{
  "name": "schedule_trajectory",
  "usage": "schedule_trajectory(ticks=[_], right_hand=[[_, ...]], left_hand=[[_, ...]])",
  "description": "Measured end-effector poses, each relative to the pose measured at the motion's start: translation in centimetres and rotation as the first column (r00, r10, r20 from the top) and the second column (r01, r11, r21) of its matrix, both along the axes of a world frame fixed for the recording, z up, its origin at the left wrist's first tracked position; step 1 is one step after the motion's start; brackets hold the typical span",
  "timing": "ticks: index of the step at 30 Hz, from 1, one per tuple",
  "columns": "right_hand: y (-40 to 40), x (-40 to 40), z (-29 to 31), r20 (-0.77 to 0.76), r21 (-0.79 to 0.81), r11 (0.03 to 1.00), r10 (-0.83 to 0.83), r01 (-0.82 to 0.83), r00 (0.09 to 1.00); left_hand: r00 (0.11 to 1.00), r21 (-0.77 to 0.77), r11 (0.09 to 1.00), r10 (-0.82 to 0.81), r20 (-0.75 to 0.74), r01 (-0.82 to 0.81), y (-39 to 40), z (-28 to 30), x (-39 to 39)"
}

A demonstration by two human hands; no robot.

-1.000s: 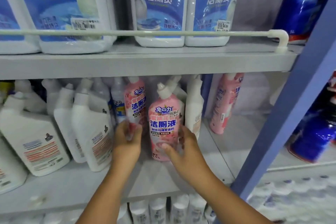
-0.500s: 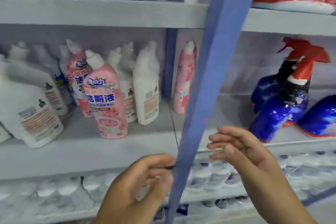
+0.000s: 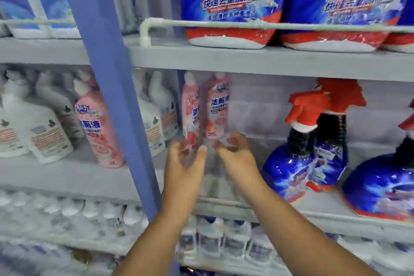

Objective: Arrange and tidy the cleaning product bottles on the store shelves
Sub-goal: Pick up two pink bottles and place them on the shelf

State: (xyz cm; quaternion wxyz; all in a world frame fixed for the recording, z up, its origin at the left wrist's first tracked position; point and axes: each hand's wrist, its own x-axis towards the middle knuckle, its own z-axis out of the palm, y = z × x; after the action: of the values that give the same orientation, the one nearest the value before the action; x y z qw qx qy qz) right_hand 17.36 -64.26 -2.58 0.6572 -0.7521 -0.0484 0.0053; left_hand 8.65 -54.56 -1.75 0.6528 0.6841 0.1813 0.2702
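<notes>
- Both hands have come up from below the shelf edge and now reach into the bay to the right of the blue upright post (image 3: 107, 87); the view has swung right since the earlier frame, so the post now stands left of centre.
- Left hand (image 3: 186, 161): raised over the front part of the middle shelf (image 3: 257, 205), fingers loosely spread, gripping nothing.
- Right hand (image 3: 235, 154): alongside the left one, palm turned inward, fingers slightly curled and apart, gripping nothing.
- Two pink bottles (image 3: 216, 107) stand upright together at the left end of this bay, towards the back of the shelf. Both hands are just in front of them; contact cannot be confirmed owing to motion blur.
- Another pink bottle (image 3: 98, 127) stands near the front edge of the shelf in the bay left of the post, among white bottles (image 3: 44, 132).
- Blue spray bottles (image 3: 313, 152) with red triggers occupy the right part of the middle shelf, near the right hand but apart from it.
- Upper shelf (image 3: 246, 60): large blue and red refill packs (image 3: 233, 6) behind a white rail (image 3: 201, 22).
- Lower shelf: rows of white-capped bottles (image 3: 224, 235), blurred.
</notes>
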Motion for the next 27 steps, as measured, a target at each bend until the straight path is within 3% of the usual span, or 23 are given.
schedule_trajectory(ticks=[4, 7, 12, 15, 27], right_hand=[[2.7, 6.6, -0.5, 0.023, -0.057, 0.993, -0.1, 0.101, 0.995], [3.7, 9.7, -0.3, 0.055, -0.097, 0.973, -0.204, 0.209, 0.977], [5.6, 13.8, 1.1, 0.069, -0.223, 0.966, -0.116, 0.128, 0.991], [6.5, 15.6, 0.7, 0.077, -0.226, 0.961, -0.147, 0.161, 0.986], [5.7, 11.6, 1.4, 0.076, -0.229, 0.934, -0.263, 0.274, 0.962]], left_hand=[[0.982, 0.023, 0.982, 0.189, 0.027, -0.19, 0.4, -0.1, 6.6], [0.971, 0.061, 0.969, 0.235, 0.053, -0.238, 1.3, -0.2, 10.2], [0.962, 0.076, 0.959, 0.274, 0.011, -0.274, 2.7, -0.5, 13.8], [0.962, 0.087, 0.958, 0.272, 0.022, -0.273, 3.0, -1.4, 14.4], [0.941, 0.12, 0.935, 0.337, -0.004, -0.334, 3.4, -3.0, 12.6]])
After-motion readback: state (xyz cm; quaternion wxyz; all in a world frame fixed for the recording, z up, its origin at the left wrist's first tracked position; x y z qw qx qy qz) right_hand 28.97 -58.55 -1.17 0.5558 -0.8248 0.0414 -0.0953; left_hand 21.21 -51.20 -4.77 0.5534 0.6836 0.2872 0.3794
